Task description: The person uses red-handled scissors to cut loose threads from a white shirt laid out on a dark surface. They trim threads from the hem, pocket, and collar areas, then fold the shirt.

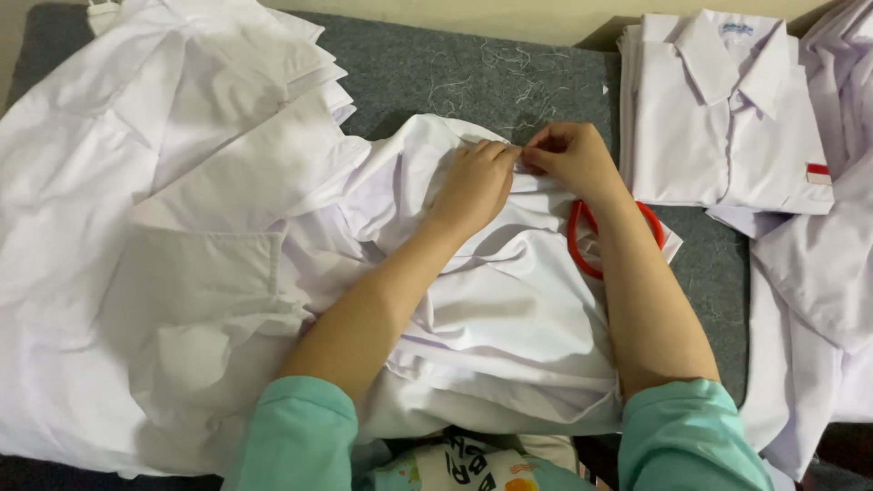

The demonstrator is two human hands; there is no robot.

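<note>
A crumpled white shirt (509, 309) lies in front of me on the grey felt surface (436, 73). My left hand (475, 182) and my right hand (571, 156) meet at its far edge, fingertips pinching the cloth close together. Whether something small sits between the fingers is hidden. A red loop (578, 238), like a scissors handle or band, lies on the shirt under my right wrist. Both arms wear teal sleeves.
A big loose heap of white shirts (136, 227) covers the left side. A neatly folded white shirt (727, 109) with a red and white patch lies at the back right, with more white garments (818, 291) along the right edge. Loose thread scraps (491, 64) litter the felt.
</note>
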